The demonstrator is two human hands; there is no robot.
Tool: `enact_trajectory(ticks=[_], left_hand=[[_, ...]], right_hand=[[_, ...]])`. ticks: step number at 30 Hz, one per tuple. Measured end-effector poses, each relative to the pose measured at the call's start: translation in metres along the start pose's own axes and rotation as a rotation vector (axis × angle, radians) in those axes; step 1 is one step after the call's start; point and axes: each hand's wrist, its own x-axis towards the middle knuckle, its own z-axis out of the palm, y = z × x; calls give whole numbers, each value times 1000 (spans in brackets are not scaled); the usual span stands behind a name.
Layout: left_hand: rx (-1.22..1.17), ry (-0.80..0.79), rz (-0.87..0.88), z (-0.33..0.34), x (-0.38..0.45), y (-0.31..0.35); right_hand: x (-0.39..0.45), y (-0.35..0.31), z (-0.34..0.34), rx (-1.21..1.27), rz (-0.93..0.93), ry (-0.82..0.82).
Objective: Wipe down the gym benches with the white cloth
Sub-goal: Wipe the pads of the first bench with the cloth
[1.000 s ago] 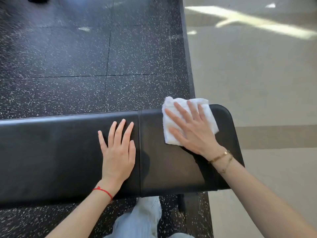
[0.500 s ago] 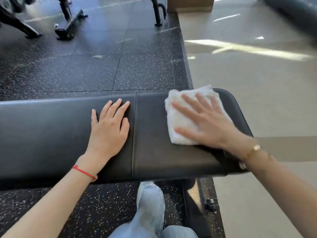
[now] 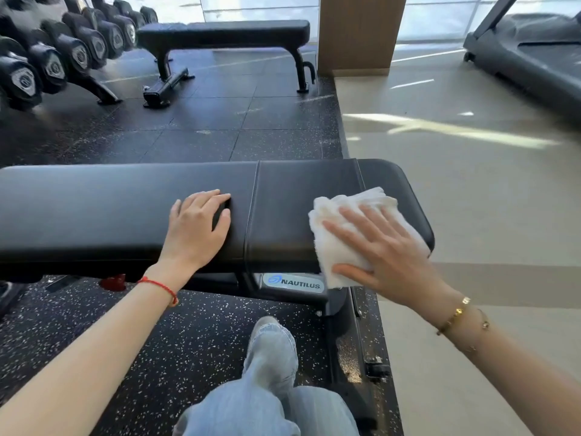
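Cloth (image 3: 342,247) is lying bunched on the right end of the near bench (image 3: 125,209), its lower part draping over the front edge and hanging just beside the Nautilus label (image 3: 295,283). Right hand (image 3: 386,256) is pressing flat on the cloth, fingers straight and spread, thumb down on the draped part; not curling round it. Left hand (image 3: 196,228) is resting palm-down on the pad well to the left of the cloth, just left of the pad seam (image 3: 253,215), fingers relaxed and close together, holding nothing. Red string (image 3: 158,286) is sitting on the left wrist, gold bracelets (image 3: 456,314) on the right wrist.

Below and between the arms, a jeans leg (image 3: 270,357) is showing over the speckled mat (image 3: 157,341). Right of the right hand, tan floor (image 3: 471,215) is running out from the mat edge. Beyond the hands, a second bench (image 3: 226,34) is standing on the mat, with a dumbbell rack (image 3: 63,55) to its left. A wood column (image 3: 358,33) is standing past the right hand, and a treadmill (image 3: 534,51) farther right.
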Motion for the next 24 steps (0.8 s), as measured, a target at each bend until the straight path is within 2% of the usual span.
enact_trajectory(ticks=[5,14,19,21,24], left_hand=[[12,43,5,0,-7,3],[-14,56,-9,-2,-7,2],[-16,53,11,-3,-9,-1],[-19,62,2,-2,-8,0],[-17,58,-12,1,-6,1]], right_hand=[[-15,17,11,-65,28,112],[42,-80,21,-140,-19,129],[13,-37,27,-147,-40,353],[2,-24,30,-154,-2,364],[19,-40,30,-126,34,306]])
